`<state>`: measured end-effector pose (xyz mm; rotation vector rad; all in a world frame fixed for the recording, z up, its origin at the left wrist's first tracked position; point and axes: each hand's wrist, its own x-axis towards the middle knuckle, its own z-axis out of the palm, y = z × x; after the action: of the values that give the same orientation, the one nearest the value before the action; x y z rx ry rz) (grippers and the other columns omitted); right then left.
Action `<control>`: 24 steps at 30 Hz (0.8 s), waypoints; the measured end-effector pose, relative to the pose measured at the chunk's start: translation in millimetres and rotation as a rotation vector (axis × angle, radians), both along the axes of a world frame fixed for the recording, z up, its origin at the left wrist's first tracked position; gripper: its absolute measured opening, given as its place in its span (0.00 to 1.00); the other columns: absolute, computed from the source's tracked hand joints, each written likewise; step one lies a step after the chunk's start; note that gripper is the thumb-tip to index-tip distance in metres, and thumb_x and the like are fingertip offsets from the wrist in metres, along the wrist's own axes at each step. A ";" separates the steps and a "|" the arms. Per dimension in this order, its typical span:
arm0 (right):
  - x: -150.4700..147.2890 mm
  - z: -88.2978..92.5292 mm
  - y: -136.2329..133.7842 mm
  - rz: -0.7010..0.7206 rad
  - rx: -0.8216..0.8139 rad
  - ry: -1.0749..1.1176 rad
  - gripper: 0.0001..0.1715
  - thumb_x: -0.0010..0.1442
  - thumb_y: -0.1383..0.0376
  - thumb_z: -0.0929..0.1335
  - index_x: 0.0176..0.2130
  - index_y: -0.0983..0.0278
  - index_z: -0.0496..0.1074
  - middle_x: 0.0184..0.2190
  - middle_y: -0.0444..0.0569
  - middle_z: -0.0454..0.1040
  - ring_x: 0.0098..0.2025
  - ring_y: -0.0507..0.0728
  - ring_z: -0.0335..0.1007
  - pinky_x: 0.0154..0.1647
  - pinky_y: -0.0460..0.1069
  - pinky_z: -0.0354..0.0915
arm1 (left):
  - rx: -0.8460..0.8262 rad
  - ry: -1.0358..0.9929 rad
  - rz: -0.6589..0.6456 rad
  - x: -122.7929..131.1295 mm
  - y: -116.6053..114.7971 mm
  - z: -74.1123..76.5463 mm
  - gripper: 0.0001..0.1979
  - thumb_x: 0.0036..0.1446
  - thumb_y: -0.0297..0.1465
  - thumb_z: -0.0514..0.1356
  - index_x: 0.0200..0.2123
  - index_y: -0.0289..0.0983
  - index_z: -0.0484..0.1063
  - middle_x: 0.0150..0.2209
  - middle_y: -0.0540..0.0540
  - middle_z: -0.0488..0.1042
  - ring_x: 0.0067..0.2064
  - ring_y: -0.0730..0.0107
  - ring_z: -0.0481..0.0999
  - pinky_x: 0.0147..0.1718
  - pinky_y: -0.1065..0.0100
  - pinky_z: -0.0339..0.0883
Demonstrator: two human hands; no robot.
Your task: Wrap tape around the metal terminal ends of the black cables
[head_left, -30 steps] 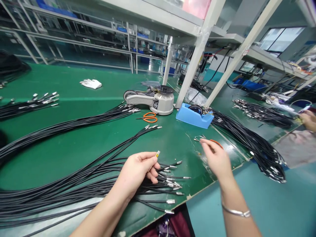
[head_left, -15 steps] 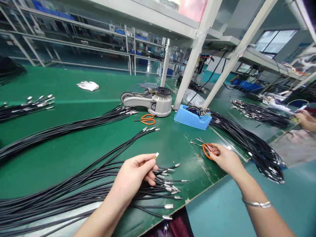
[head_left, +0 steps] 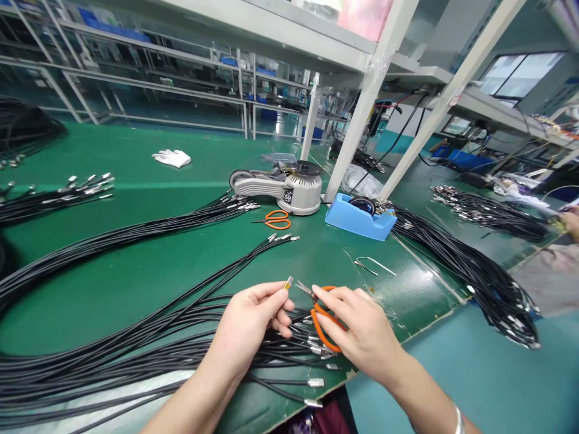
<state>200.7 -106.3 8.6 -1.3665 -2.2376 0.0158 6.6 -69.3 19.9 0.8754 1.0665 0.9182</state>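
Pinched in the left grip, thumb pressed to index finger, above the front of a green worktop: a small silver connector with a yellow band. Closed firmly at the fingertips, other fingers loosely curled. Just beside the connector, not touching: the tips of orange-handled scissors, held in the right grip, fingers bent around the handles, blades slightly parted. Below both: a loose spread of black cables, silver-tipped, running off to the left. Behind and to the right of the scissors: a thin bent metal tool, lying flat. Farther back: a second orange-handled pair, near a pale grey machine topped by a black disc. To the right of that: a blue tape dispenser with a dark roll, near a white post. To the left: a long cable bundle and, beyond, a white glove. Right of the dispenser: a thick cable bundle, reaching past the worktop's edge. At the far right, partly cut off: a co-worker's hand
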 end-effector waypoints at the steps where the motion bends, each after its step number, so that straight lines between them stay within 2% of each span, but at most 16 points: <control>1: -1.7 -0.4 1.3 0.009 0.026 -0.028 0.21 0.63 0.65 0.63 0.55 0.63 0.67 0.39 0.51 0.76 0.36 0.56 0.69 0.36 0.51 0.62 | -0.002 -0.004 -0.006 0.1 -0.1 -0.2 0.13 0.51 0.32 0.63 0.39 0.30 0.74 0.23 0.50 0.74 0.18 0.78 0.71 0.20 0.75 0.66; 8: -1.3 -0.7 6.6 0.036 0.106 -0.151 0.21 0.64 0.64 0.63 0.56 0.63 0.66 0.39 0.51 0.75 0.36 0.55 0.68 0.36 0.51 0.60 | -0.019 -0.037 0.008 -0.4 -1.2 -0.6 0.13 0.48 0.32 0.64 0.37 0.31 0.75 0.23 0.50 0.74 0.17 0.77 0.71 0.19 0.74 0.65; 24: -1.0 1.2 9.8 0.055 0.138 -0.228 0.20 0.65 0.64 0.61 0.56 0.64 0.67 0.38 0.51 0.76 0.35 0.55 0.68 0.34 0.50 0.58 | -0.012 -0.016 0.009 0.8 -3.0 0.9 0.14 0.46 0.33 0.64 0.36 0.30 0.76 0.22 0.49 0.74 0.17 0.77 0.70 0.20 0.73 0.66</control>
<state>199.7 -96.6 9.8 -1.2873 -2.4117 -0.2832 7.4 -72.3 20.8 0.8526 1.0617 0.9236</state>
